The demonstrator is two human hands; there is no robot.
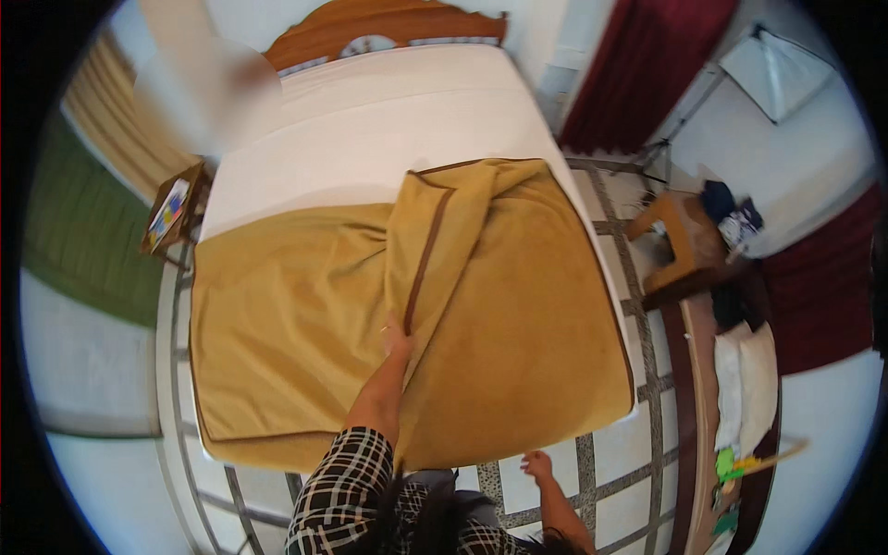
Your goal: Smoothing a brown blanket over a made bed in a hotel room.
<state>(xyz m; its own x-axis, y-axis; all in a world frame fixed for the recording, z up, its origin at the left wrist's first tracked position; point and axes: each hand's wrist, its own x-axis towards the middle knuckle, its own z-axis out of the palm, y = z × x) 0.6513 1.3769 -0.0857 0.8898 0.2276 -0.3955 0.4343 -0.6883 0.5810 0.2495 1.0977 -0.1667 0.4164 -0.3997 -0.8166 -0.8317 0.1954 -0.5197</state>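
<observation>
A mustard-yellow blanket (527, 319) with brown edging covers the foot half of a bed with a white sheet (416, 118). My left hand (397, 338) reaches over the middle of the blanket and grips its brown-edged border, where a fold runs up towards the headboard. Left of that fold the cloth is wrinkled; its right part lies fairly flat. My right hand (537, 466) is off the blanket, just beyond the bed's foot edge above the tiled floor, its fingers partly curled with nothing seen in them.
A carved wooden headboard (388, 28) stands at the far end. On the left is a small bedside table (191, 201) bearing papers. To the right are a wooden stool or table (683, 236), a light on a stand (777, 76) and a low bench with white pillows (746, 388).
</observation>
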